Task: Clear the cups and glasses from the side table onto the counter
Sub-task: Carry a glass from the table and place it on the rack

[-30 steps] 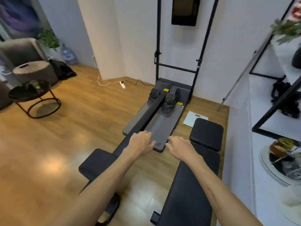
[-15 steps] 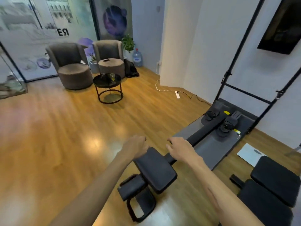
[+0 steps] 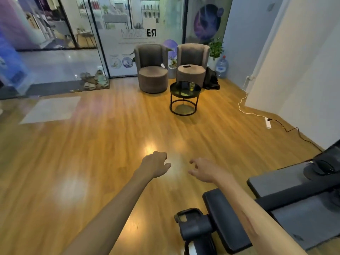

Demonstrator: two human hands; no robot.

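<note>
A round black side table (image 3: pixel 176 92) with a dark glass top stands across the room, in front of two grey armchairs. On its right half stands a small glass (image 3: pixel 192 86) with yellowish liquid. My left hand (image 3: pixel 154 165) and my right hand (image 3: pixel 204 170) reach out over the wooden floor, far short of the table. Both hold nothing, their fingers loosely curled. The counter is out of view.
Two grey armchairs (image 3: pixel 151 69) sit behind the table, with a potted plant (image 3: pixel 216 47) and a water jug (image 3: pixel 222 67) at the right. A black exercise bench (image 3: pixel 220 216) is at my lower right. A white power strip (image 3: pixel 268 123) and cable lie by the right wall.
The view has swung left from the exercise machine and counter toward the seating corner. The side table now lies straight ahead and nearer. Both hands stay held out, holding nothing.
</note>
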